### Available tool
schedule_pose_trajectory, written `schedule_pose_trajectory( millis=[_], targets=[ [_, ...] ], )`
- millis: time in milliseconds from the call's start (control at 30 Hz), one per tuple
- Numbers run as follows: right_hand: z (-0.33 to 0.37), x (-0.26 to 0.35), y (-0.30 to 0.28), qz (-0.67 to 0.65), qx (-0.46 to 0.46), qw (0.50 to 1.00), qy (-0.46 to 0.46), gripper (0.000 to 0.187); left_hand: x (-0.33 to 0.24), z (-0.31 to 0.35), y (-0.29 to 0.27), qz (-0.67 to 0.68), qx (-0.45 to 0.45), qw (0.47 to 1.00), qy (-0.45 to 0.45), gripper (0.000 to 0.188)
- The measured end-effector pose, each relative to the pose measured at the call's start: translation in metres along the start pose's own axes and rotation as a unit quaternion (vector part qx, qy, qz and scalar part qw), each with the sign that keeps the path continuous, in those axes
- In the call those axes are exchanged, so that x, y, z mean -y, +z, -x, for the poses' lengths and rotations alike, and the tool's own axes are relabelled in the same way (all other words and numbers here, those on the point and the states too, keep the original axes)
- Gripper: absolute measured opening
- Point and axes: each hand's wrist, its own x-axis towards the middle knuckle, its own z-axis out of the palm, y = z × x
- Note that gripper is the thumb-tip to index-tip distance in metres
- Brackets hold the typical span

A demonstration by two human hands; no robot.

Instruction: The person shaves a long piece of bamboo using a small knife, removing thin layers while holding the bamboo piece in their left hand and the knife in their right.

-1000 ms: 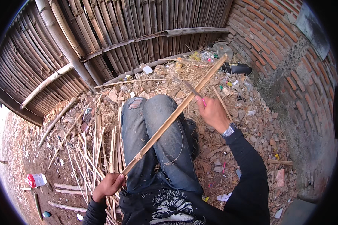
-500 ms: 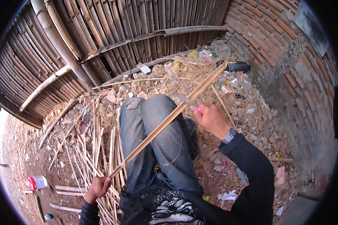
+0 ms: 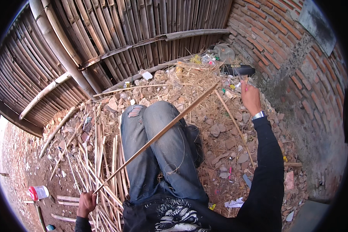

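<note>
A long split bamboo strip point(image 3: 159, 135) slants across my lap, its near end gripped in the closed fingers of my left hand point(image 3: 87, 204). Its far end sticks out past my knees over the straw. My right hand point(image 3: 251, 99) is stretched far out to the right, beyond the strip's far end and apart from it. It is closed around a knife, whose pink handle point(image 3: 246, 88) shows at the fingers. The blade is thin and hard to make out against the ground. Jeans point(image 3: 164, 127) lie under the strip.
Several more bamboo strips point(image 3: 100, 162) are heaped left of my legs. A white tub with a red lid point(image 3: 38, 192) lies farther left. Ahead stands a bamboo wall point(image 3: 143, 23); a brick wall point(image 3: 286, 42) closes the right side. A black object point(image 3: 239, 70) rests near their corner.
The knife in my right hand has left the strip, moving forward and right. My left hand has drawn back slightly toward me and left, pulling the bamboo strip with it; the strip has turned.
</note>
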Motion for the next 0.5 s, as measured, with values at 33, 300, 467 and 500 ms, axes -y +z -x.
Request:
schedule_pose_trajectory(
  millis=[33, 300, 467, 500],
  targets=[
    [0.000, 0.003, 0.001, -0.002, -0.003, 1.000, -0.002, 0.067, 0.002, 0.006, 0.005, 0.023, -0.006, 1.000, 0.007, 0.030],
    [0.031, 0.107, -0.008, -0.493, 0.188, 0.810, 0.257, 0.053, -0.012, -0.006, 0.021, -0.013, -0.001, 0.999, -0.029, 0.021],
    [0.036, 0.135, 0.005, -0.632, 0.189, 0.714, 0.234, 0.028, -0.025, -0.020, 0.017, -0.058, 0.032, 0.998, -0.015, 0.019],
    [0.035, 0.135, 0.008, -0.632, 0.190, 0.714, 0.234, 0.028, -0.032, -0.024, 0.013, -0.059, 0.032, 0.998, -0.015, 0.019]
  ],
)
